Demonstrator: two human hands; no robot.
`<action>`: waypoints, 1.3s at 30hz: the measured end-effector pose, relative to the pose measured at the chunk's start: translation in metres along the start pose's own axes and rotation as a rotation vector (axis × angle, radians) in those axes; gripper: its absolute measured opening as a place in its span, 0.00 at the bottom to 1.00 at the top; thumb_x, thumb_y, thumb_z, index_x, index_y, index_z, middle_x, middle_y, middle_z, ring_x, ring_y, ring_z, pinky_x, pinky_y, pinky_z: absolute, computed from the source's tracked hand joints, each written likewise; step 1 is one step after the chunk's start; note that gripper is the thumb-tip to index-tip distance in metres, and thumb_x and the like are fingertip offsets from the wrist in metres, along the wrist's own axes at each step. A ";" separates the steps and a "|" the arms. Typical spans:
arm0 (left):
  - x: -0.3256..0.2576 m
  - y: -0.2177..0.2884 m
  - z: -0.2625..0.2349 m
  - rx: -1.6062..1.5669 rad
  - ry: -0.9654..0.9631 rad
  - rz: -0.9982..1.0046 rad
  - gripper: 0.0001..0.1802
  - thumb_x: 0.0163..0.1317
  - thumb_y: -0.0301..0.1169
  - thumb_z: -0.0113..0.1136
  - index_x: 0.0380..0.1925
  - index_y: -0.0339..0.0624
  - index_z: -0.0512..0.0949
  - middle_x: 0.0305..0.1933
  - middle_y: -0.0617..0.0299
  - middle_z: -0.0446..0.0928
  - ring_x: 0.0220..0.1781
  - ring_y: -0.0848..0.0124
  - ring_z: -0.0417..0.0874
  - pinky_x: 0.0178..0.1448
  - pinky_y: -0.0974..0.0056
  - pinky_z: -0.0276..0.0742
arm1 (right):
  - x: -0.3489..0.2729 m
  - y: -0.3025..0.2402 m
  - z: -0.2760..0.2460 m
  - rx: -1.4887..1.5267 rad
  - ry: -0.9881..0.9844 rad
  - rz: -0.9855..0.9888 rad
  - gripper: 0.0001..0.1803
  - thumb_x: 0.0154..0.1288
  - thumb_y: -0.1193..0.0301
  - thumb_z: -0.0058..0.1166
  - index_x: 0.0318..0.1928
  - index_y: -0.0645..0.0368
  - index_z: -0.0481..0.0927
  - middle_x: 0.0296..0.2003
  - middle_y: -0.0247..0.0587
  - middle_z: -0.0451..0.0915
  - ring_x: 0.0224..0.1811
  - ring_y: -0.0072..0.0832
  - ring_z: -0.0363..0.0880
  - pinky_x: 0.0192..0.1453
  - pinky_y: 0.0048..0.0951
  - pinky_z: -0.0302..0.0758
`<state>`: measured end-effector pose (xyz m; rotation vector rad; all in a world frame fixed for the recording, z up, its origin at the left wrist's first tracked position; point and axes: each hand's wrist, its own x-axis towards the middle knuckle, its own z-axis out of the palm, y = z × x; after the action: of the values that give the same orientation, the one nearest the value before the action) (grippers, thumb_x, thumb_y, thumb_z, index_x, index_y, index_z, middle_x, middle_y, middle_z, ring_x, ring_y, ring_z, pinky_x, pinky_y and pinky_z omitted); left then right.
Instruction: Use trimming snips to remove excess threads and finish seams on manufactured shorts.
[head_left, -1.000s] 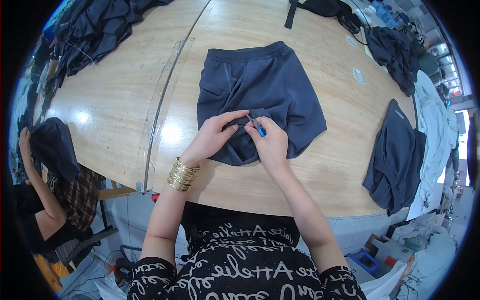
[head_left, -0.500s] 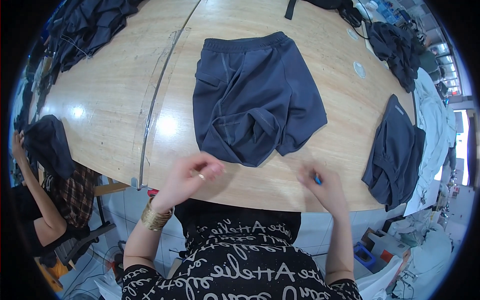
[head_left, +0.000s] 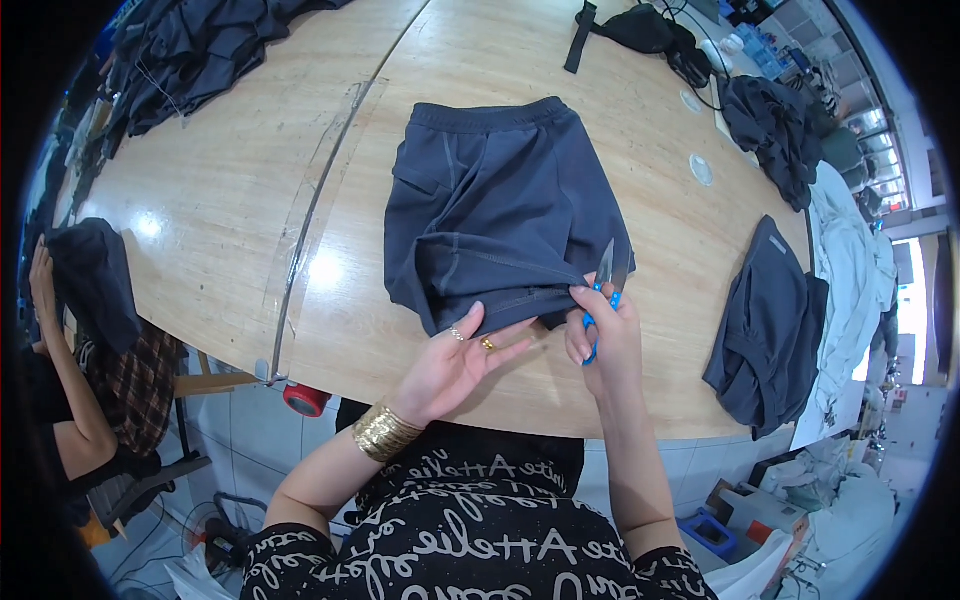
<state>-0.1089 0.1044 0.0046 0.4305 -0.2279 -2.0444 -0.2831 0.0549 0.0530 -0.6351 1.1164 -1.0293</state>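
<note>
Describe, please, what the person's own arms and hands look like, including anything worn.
Short black fabric sleeves with white script leave both forearms bare. The left hand wears a gold-coloured ring and a paler metallic ring, with stacked gold-coloured metal bangles at the wrist. The right hand shows no ring or glove.

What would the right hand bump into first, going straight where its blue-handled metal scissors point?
Probably the dark grey-blue fabric shorts: the scissors in the right hand point forward over their side edge, though touching or hovering is hard to tell.
</note>
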 end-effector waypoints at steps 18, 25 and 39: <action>-0.001 0.001 -0.002 -0.023 0.015 0.096 0.26 0.75 0.43 0.31 0.63 0.34 0.59 0.65 0.51 0.66 0.68 0.60 0.65 0.75 0.51 0.55 | -0.004 0.026 -0.002 0.251 -0.012 0.071 0.02 0.70 0.71 0.47 0.36 0.51 0.70 0.22 0.26 0.69 0.10 0.13 0.55 0.11 0.16 0.52; -0.004 0.003 -0.008 -0.099 -0.020 0.112 0.29 0.75 0.44 0.30 0.62 0.29 0.58 0.64 0.45 0.66 0.67 0.59 0.66 0.75 0.52 0.55 | -0.007 0.026 0.002 0.228 -0.008 0.044 0.02 0.69 0.72 0.48 0.36 0.51 0.71 0.23 0.26 0.69 0.10 0.13 0.55 0.11 0.17 0.51; 0.015 0.005 0.018 0.100 0.322 0.169 0.13 0.61 0.24 0.60 0.46 0.39 0.76 0.47 0.62 0.78 0.48 0.73 0.78 0.55 0.64 0.74 | -0.011 0.009 -0.002 -0.489 0.014 -0.221 0.10 0.65 0.66 0.57 0.41 0.55 0.72 0.24 0.31 0.75 0.17 0.18 0.67 0.19 0.19 0.60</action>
<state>-0.1189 0.0887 0.0201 0.7684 -0.1640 -1.7740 -0.2824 0.0683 0.0494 -1.1635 1.3449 -0.9489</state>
